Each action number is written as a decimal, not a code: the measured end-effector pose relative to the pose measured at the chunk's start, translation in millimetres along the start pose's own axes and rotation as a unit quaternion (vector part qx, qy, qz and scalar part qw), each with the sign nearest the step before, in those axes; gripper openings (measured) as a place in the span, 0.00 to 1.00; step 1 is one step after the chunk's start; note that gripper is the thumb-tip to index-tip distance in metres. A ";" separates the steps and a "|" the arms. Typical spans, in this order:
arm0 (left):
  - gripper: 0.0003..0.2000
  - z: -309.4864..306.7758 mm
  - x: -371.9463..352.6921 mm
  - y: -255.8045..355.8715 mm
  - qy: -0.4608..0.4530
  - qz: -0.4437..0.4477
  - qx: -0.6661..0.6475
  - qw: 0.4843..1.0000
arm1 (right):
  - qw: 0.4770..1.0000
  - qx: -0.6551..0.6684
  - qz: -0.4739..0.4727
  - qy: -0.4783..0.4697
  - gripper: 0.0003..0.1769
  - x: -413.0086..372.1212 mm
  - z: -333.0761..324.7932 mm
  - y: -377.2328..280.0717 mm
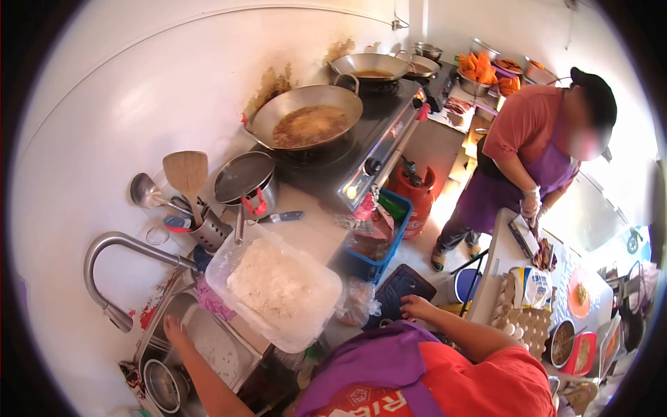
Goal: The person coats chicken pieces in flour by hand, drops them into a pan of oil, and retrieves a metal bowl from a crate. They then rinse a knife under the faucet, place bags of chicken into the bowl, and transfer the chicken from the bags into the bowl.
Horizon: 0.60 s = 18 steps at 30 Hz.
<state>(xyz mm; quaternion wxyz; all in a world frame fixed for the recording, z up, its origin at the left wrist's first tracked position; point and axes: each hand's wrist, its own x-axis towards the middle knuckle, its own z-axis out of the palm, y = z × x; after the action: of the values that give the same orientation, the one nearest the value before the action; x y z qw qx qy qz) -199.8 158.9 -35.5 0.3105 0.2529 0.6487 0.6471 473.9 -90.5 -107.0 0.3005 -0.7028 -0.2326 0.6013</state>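
Steel lies under the left hand point(178, 332), which hangs over the sink point(224, 347) with fingers extended and nothing visible in them; whether a fingertip touches the metal, I cannot tell. The right hand point(415, 306) is held out with its fingers loosely bent, nothing visible in it, near a dark tray point(410, 281). Between the 2 hands, a translucent plastic tub point(325, 306) stands tilted in view at the counter's edge, just beside the sink, with pale powder point(271, 274) heaped inside.

A round metal pan point(165, 386) sits at the near end of the sink, and a curved faucet point(89, 267) arches over the far side. Behind the tub, a perforated utensil holder point(210, 235) bears a wooden spatula point(186, 174) and a ladle point(144, 189), next to a metal pot point(244, 177). Beyond, the black stove point(361, 163) carries a large wok point(267, 121) of frothy brown liquid and, farther along, a smaller wok point(389, 64). A blue crate point(399, 240) and a red gas cylinder point(420, 194) stand below.

To the right, a person point(528, 132) in a purple apron and black cap works with gloved hands point(530, 205) at a white table point(490, 278), where 1 stack of egg trays point(531, 326) also rests.
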 end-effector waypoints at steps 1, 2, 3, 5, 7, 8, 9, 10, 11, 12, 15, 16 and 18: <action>0.20 -29.9 29.0 -14.3 0.007 -0.038 -0.032 0.999 | 1.000 -0.029 -0.006 0.008 0.30 0.5 -6.1 8.2; 0.19 -44.9 37.3 -14.9 0.028 -0.059 -0.076 0.995 | 0.995 -0.101 -0.003 0.020 0.29 -1.4 -13.0 13.7; 0.17 -61.3 42.9 -9.9 0.051 -0.078 -0.120 0.988 | 0.984 -0.174 -0.001 0.029 0.29 -2.5 -19.3 16.4; 0.15 -79.2 47.9 -0.5 0.071 -0.091 -0.167 0.979 | 0.942 -0.328 -0.038 0.061 0.28 4.8 -33.5 32.6; 0.14 -100.0 49.2 6.5 0.070 -0.077 -0.172 0.980 | 0.901 -0.421 -0.074 0.079 0.27 11.8 -46.4 62.9; 0.13 -107.8 54.3 6.4 0.077 -0.078 -0.147 0.983 | 0.894 -0.437 -0.070 0.072 0.27 12.7 -52.4 72.1; 0.11 -113.3 60.8 3.5 0.086 -0.081 -0.122 0.985 | 0.877 -0.475 -0.038 0.056 0.26 8.9 -54.9 73.1; 0.10 -122.1 68.4 -5.0 0.027 -0.072 -0.108 0.991 | 0.857 -0.514 -0.008 0.040 0.25 7.4 -59.0 74.8; 0.10 -133.2 72.5 -6.0 -0.030 -0.063 -0.093 0.993 | 0.844 -0.536 -0.019 0.011 0.24 16.8 -69.2 93.3; 0.09 -125.8 52.8 6.3 0.008 -0.072 -0.119 0.990 | 0.830 -0.557 -0.031 -0.018 0.23 31.0 -81.2 116.8; 0.08 -79.0 -1.0 41.6 0.052 -0.096 -0.130 0.985 | 0.839 -0.541 -0.035 -0.047 0.23 62.9 -104.9 160.2; 0.08 -75.4 -3.6 45.2 0.062 -0.087 -0.122 0.987 | 0.839 -0.542 -0.019 -0.040 0.24 57.3 -102.0 146.5; 0.09 -71.6 -4.0 47.1 0.079 -0.071 -0.102 0.989 | 0.841 -0.541 0.015 -0.023 0.26 7.0 -78.4 74.0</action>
<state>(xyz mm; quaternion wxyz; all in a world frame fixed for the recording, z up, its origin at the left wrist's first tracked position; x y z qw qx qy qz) -252.8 108.7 9.5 0.3277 0.1214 0.6179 0.7043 549.8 -149.4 -156.3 -0.1422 -0.7427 -0.5173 0.4007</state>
